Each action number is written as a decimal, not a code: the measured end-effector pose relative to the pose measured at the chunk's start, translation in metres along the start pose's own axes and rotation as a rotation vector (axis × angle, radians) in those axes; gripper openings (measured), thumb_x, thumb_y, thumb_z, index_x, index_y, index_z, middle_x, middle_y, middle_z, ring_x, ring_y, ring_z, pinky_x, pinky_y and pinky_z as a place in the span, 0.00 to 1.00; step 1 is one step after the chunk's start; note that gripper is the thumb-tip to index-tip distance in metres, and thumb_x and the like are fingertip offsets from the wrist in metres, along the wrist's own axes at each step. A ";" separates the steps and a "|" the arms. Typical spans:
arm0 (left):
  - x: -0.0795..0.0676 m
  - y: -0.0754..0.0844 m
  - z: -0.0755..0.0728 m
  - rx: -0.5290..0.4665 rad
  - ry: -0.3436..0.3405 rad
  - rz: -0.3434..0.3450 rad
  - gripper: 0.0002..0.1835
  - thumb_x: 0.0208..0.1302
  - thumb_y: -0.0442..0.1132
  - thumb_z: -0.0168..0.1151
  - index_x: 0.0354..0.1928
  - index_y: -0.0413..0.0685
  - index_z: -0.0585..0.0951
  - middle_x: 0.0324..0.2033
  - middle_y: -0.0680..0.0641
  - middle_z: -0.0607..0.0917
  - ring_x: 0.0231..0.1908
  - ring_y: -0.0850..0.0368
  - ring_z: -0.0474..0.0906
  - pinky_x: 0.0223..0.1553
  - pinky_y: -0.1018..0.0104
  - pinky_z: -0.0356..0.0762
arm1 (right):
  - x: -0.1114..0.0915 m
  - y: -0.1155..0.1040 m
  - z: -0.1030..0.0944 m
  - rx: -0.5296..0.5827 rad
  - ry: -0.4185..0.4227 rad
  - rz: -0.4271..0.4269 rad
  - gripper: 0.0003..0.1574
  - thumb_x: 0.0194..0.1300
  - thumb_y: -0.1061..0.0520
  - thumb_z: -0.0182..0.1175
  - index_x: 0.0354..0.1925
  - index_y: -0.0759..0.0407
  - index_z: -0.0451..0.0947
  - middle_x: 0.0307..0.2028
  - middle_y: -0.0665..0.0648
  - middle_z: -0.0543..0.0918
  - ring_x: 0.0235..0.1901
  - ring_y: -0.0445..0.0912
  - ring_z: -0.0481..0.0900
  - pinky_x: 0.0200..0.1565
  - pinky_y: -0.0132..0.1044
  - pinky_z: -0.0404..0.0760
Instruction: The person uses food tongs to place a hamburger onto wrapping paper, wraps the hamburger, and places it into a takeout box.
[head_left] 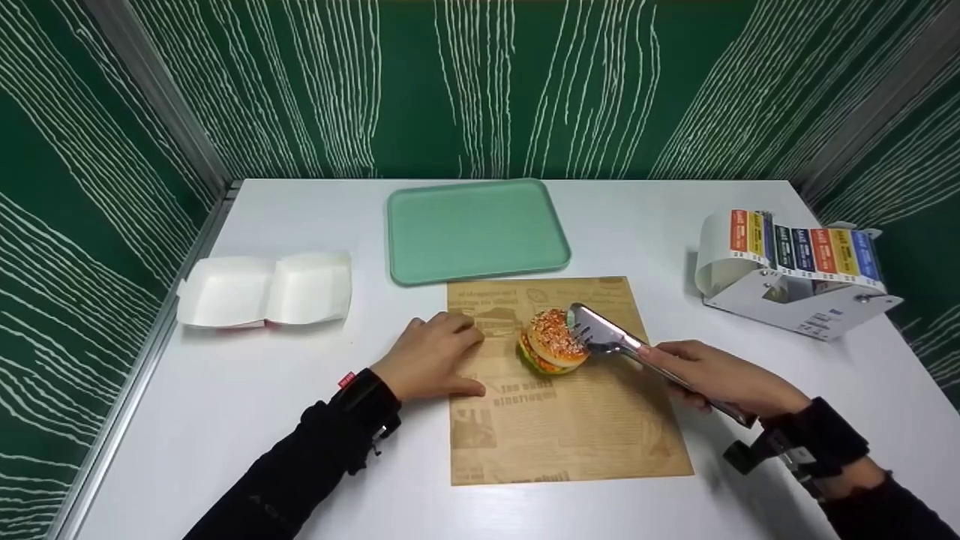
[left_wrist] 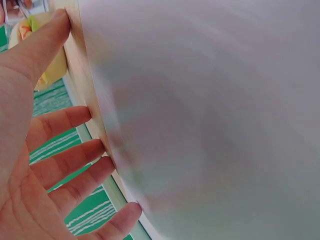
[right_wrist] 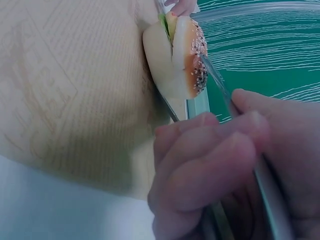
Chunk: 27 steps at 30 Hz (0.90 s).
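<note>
- The metal tongs (head_left: 619, 341) are held in the right hand (head_left: 716, 375), its fingers curled round the handles.
- Just ahead of that grip, a little to its left, the burger (head_left: 551, 337) is caught between the tongs: the seeded bun top is touched by the tined upper arm, and the lower arm is seen at the underside.
- Beneath the burger, the printed brown paper (head_left: 570, 442) is laid out on the white table (head_left: 397, 487).
- Left of the burger, the left hand (head_left: 435, 356) is set down with fingers spread, nothing gripped, fingertips and thumb placed at the paper's left edge.
- Beyond both hands, the green tray (head_left: 480, 232) is placed just past the paper.
- Farther left of the left hand, the white box (head_left: 307, 292) is laid open.
- Beyond the right hand, farther right, the label dispenser (head_left: 795, 274) is stood, loaded with coloured labels.
</note>
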<state>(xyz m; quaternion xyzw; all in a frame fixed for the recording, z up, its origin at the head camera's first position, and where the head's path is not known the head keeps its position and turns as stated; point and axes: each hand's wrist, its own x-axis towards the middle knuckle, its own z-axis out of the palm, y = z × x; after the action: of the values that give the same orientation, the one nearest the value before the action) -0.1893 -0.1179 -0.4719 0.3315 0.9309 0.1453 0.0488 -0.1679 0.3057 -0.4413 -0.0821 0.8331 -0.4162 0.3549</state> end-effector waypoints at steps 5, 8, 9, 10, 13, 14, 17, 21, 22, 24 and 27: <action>0.000 0.000 0.000 0.008 -0.003 -0.002 0.43 0.57 0.71 0.76 0.67 0.51 0.81 0.69 0.44 0.79 0.70 0.43 0.75 0.56 0.42 0.78 | -0.003 -0.003 -0.003 -0.051 0.041 0.012 0.36 0.86 0.33 0.44 0.47 0.65 0.75 0.21 0.50 0.72 0.18 0.41 0.68 0.19 0.34 0.66; 0.000 0.000 0.000 0.016 -0.003 -0.006 0.44 0.57 0.71 0.75 0.67 0.51 0.81 0.69 0.44 0.79 0.70 0.43 0.75 0.57 0.42 0.78 | -0.005 -0.006 -0.005 -0.071 0.061 0.020 0.36 0.85 0.33 0.45 0.50 0.65 0.76 0.21 0.50 0.72 0.17 0.41 0.68 0.18 0.34 0.66; 0.000 0.000 0.000 0.017 -0.004 -0.007 0.44 0.57 0.71 0.75 0.67 0.51 0.81 0.70 0.44 0.79 0.70 0.43 0.75 0.57 0.42 0.78 | -0.005 -0.007 -0.005 -0.075 0.066 0.020 0.36 0.85 0.33 0.45 0.52 0.65 0.77 0.21 0.50 0.72 0.17 0.41 0.68 0.18 0.34 0.66; 0.000 0.000 0.000 0.018 -0.004 -0.008 0.44 0.57 0.71 0.75 0.67 0.51 0.81 0.70 0.44 0.79 0.70 0.43 0.75 0.57 0.42 0.78 | -0.006 -0.007 -0.006 -0.079 0.069 0.017 0.36 0.85 0.33 0.46 0.52 0.65 0.77 0.21 0.50 0.72 0.17 0.41 0.68 0.18 0.34 0.66; 0.000 0.000 0.000 0.015 -0.004 -0.005 0.44 0.57 0.71 0.75 0.67 0.51 0.81 0.69 0.43 0.79 0.70 0.43 0.75 0.57 0.41 0.78 | -0.008 -0.009 -0.007 -0.081 0.078 -0.001 0.36 0.86 0.34 0.45 0.53 0.65 0.78 0.21 0.50 0.71 0.17 0.41 0.67 0.18 0.35 0.66; 0.000 0.000 -0.001 0.014 -0.003 -0.004 0.44 0.57 0.71 0.75 0.67 0.51 0.81 0.69 0.43 0.79 0.70 0.43 0.74 0.58 0.41 0.78 | -0.008 -0.010 -0.008 -0.081 0.081 -0.008 0.36 0.86 0.35 0.45 0.53 0.66 0.78 0.21 0.50 0.71 0.17 0.41 0.67 0.18 0.35 0.67; 0.000 0.000 -0.001 0.010 -0.003 -0.004 0.44 0.57 0.71 0.75 0.67 0.50 0.81 0.69 0.43 0.80 0.70 0.43 0.75 0.58 0.41 0.78 | -0.009 -0.012 -0.009 -0.065 0.101 -0.019 0.36 0.86 0.35 0.45 0.54 0.67 0.77 0.21 0.50 0.70 0.17 0.41 0.68 0.19 0.35 0.68; 0.000 0.000 -0.001 0.014 -0.007 -0.006 0.44 0.57 0.71 0.75 0.68 0.51 0.81 0.69 0.43 0.79 0.70 0.43 0.74 0.58 0.41 0.78 | -0.008 -0.016 -0.010 -0.046 0.167 -0.022 0.37 0.85 0.33 0.45 0.59 0.65 0.76 0.23 0.51 0.72 0.18 0.41 0.69 0.20 0.36 0.70; 0.000 0.000 -0.001 0.017 -0.007 -0.006 0.44 0.57 0.71 0.75 0.68 0.51 0.81 0.69 0.43 0.79 0.70 0.43 0.74 0.58 0.41 0.78 | -0.007 -0.018 -0.011 -0.044 0.191 -0.028 0.37 0.85 0.32 0.45 0.60 0.64 0.75 0.23 0.51 0.72 0.18 0.42 0.70 0.20 0.36 0.69; 0.000 0.000 -0.001 0.020 -0.006 -0.005 0.44 0.57 0.71 0.75 0.68 0.51 0.81 0.69 0.44 0.79 0.70 0.43 0.74 0.57 0.42 0.78 | -0.004 -0.022 -0.010 -0.029 0.244 -0.038 0.38 0.84 0.31 0.45 0.61 0.63 0.74 0.24 0.51 0.73 0.19 0.42 0.71 0.21 0.37 0.71; 0.000 0.001 -0.002 0.026 -0.013 -0.004 0.44 0.57 0.72 0.74 0.68 0.51 0.81 0.69 0.44 0.80 0.70 0.44 0.74 0.57 0.42 0.78 | 0.003 -0.030 -0.009 0.015 0.316 -0.065 0.38 0.84 0.30 0.45 0.60 0.63 0.72 0.25 0.52 0.75 0.20 0.43 0.74 0.23 0.38 0.74</action>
<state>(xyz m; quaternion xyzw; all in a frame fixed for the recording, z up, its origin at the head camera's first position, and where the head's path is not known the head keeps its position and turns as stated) -0.1892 -0.1173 -0.4697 0.3310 0.9331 0.1311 0.0510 -0.1805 0.2908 -0.4162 -0.0397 0.8722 -0.4415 0.2067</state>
